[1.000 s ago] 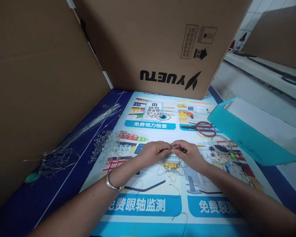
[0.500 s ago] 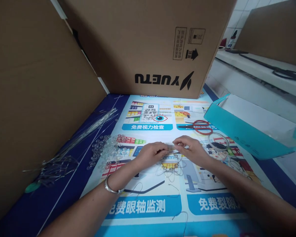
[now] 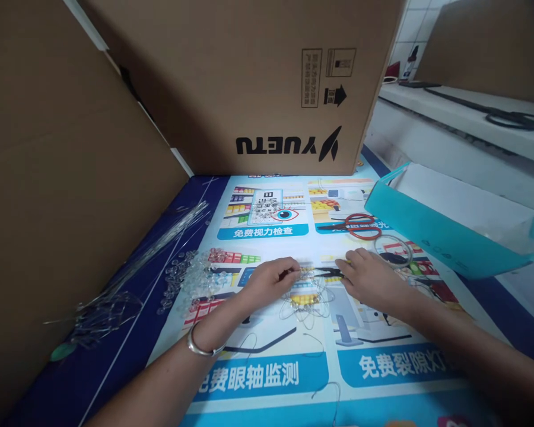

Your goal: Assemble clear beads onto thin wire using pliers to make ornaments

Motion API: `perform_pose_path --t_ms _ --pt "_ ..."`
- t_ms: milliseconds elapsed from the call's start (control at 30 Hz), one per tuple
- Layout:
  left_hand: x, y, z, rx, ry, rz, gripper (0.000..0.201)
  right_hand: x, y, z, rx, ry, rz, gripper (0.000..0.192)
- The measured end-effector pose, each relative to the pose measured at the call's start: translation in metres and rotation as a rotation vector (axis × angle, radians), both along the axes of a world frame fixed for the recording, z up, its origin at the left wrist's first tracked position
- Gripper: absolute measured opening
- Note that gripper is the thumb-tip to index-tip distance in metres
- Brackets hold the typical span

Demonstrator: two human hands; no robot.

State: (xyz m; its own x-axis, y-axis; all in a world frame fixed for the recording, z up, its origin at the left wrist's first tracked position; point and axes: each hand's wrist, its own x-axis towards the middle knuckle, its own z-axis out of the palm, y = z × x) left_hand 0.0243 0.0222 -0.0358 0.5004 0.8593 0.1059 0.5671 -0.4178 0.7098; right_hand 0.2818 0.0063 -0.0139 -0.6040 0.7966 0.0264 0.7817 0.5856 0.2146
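Observation:
My left hand (image 3: 271,281) is closed in a pinch on a thin wire piece (image 3: 306,271), with what look like small clear beads near the fingertips. In my right hand (image 3: 369,277) is a pair of pliers (image 3: 329,272). Their dark, pointed jaws face left, close to the pinched piece; a bit of yellow handle shows at the fingers. Whether the jaws touch the wire I cannot tell. Just below both hands lies a cluster of looped wires with beads (image 3: 307,301). Loose clear beads (image 3: 200,276) are heaped left of my left hand.
Red-handled scissors (image 3: 360,226) and a ring-shaped wire coil (image 3: 394,251) lie beyond my right hand. An open teal box (image 3: 445,228) stands at right. Straight wires (image 3: 160,237) lie at left. Large cardboard panels (image 3: 231,77) wall the back and left.
My right hand has moved right, away from my left fingertips, and now holds the pliers. My left hand keeps its pinch in nearly the same place. The view has shifted slightly.

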Motion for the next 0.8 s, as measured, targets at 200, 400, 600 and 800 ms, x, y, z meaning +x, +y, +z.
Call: perform_pose_path --t_ms 200,400,600,800 --pt "0.000 -0.001 -0.002 0.042 -0.012 -0.018 0.013 -0.003 0.001 -0.008 0.015 -0.009 -0.041 0.020" --pt "0.002 -0.002 -0.002 0.084 -0.029 -0.028 0.011 0.012 -0.007 0.012 -0.106 0.086 -0.015 0.038" --pt "0.003 -0.003 -0.003 0.089 0.000 0.003 0.009 0.015 -0.011 0.010 -0.109 0.035 -0.022 0.034" --pt "0.004 -0.004 -0.005 0.069 -0.011 0.019 0.011 0.013 -0.006 0.003 -0.091 0.063 -0.049 0.035"
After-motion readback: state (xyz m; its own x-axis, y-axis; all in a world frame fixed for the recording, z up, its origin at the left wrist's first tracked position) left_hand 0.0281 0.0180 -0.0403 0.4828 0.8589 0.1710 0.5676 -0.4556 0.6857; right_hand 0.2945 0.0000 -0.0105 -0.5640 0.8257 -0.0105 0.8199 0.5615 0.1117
